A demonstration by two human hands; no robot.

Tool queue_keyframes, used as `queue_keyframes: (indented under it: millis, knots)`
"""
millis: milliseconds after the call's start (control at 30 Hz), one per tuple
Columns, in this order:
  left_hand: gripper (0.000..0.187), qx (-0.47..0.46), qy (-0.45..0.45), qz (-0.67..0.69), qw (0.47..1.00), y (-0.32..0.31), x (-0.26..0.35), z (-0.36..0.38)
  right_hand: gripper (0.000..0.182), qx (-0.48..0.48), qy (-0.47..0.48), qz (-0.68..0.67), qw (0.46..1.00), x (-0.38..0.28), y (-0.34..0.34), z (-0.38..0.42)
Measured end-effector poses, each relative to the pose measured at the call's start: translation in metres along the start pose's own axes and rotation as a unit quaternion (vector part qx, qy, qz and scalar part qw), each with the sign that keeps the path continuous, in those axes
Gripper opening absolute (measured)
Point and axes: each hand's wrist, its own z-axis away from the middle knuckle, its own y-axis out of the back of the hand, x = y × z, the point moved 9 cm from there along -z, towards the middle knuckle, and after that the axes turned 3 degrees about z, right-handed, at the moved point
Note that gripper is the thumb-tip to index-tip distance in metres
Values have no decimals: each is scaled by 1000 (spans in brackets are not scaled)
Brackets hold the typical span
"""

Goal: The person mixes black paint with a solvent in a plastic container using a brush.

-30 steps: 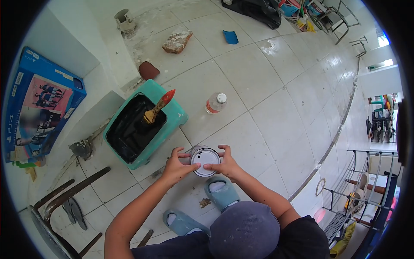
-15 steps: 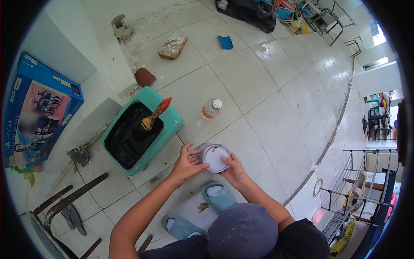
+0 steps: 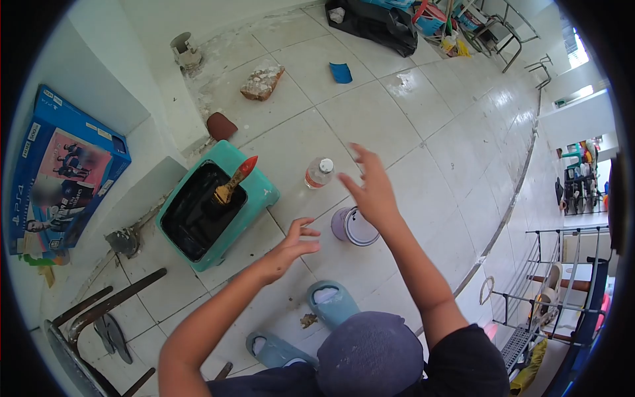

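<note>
My right hand [image 3: 372,190] holds nothing; its thumb and fingers are spread just to the right of a clear plastic bottle [image 3: 317,175] with a white cap and a red-orange label. A lidded paint can [image 3: 355,227] stands on the tiles below that hand, apart from it. My left hand [image 3: 289,251] is open too, with its fingers pointing toward the can across a gap. Left of the bottle sits a green paint tray [image 3: 266,192] with black paint inside. A paintbrush [image 3: 234,182] with a red-tipped handle rests in it, bristles in the paint.
A brick chunk [image 3: 262,82], a brown shard [image 3: 221,126] and a blue scrap [image 3: 340,73] lie on the floor. A PS4 box [image 3: 66,172] leans at the left wall. Metal chair legs [image 3: 112,301] are at lower left, a wire rack [image 3: 536,284] at right.
Both hands have let go of the paint can, which now stands on the floor slightly to the right. My right hand has moved up toward the bottle; my left stays low.
</note>
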Motion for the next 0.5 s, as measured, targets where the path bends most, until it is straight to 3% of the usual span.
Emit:
queue_keyframes:
  millis: [33,67,133,233,300,367,433,500]
  knots:
    - [89,1,1,-1,1000,6,8,16,56,-39,74,95,992,-19,-13,-12]
    - [79,-19,38,-41,998,9,10,33,56,-38,76,92,992,-21,-22,-22]
    - [69,-29,68,-84,994,11,19,59,40,-133,98,278,946,-15,-66,-36]
    - [55,53,60,-105,991,22,27,96,31,-119,84,293,945,-13,-79,-42]
    - [49,100,-6,-86,991,26,40,113,30,-111,110,291,944,-22,-80,-26]
    - [55,113,-13,-122,986,29,42,129,30,-108,126,291,942,-48,-66,0]
    - [60,124,-23,-159,979,25,43,142,30,-85,216,255,939,-105,-33,23]
    - [73,265,-166,-381,870,17,74,163,34,-55,272,241,930,-147,-15,38]
